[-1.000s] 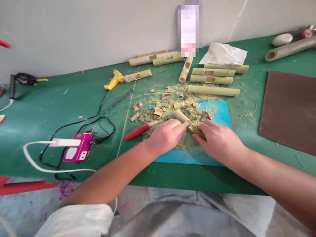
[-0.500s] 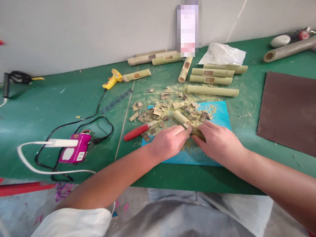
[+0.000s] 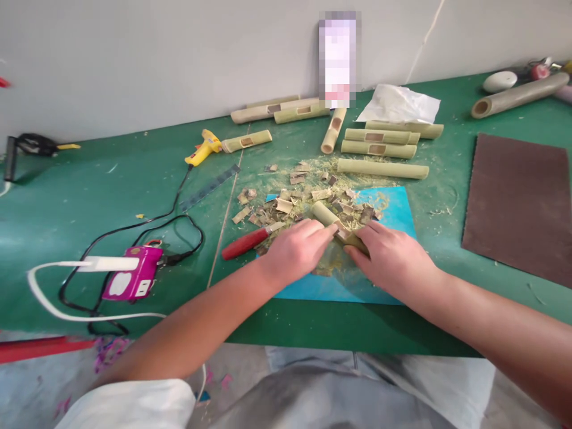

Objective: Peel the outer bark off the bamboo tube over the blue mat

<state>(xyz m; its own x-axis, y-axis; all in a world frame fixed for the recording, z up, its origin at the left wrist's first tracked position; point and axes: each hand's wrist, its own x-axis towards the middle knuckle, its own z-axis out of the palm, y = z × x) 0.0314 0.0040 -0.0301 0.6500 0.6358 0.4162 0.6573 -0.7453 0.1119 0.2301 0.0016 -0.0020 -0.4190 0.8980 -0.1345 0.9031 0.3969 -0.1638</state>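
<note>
A pale green bamboo tube (image 3: 325,213) with a cut-out window lies slantwise over a blue sheet (image 3: 388,202). My right hand (image 3: 386,253) is closed round its near end. At the window, my left hand (image 3: 301,247) is closed in a pinch, its fingertips on a small brown piece (image 3: 336,230), too small to tell its kind. Curled brown scraps (image 3: 285,205) and pale shavings are heaped beyond the tube. Left of the heap is a red-handled knife (image 3: 245,243), its blade pointing to the scraps.
Several cut bamboo tubes (image 3: 382,168) lie farther back, near a white paper (image 3: 397,106). A yellow glue gun (image 3: 204,148), a ruler strip (image 3: 212,186) and a magenta power strip (image 3: 134,274) with cables are on the left. On the right are a brown sheet (image 3: 518,208) and a thicker tube (image 3: 521,95).
My left hand has shifted slightly left and back along the tube's window, showing more of the opening. The right hand keeps its hold. The whole view has moved a little.
</note>
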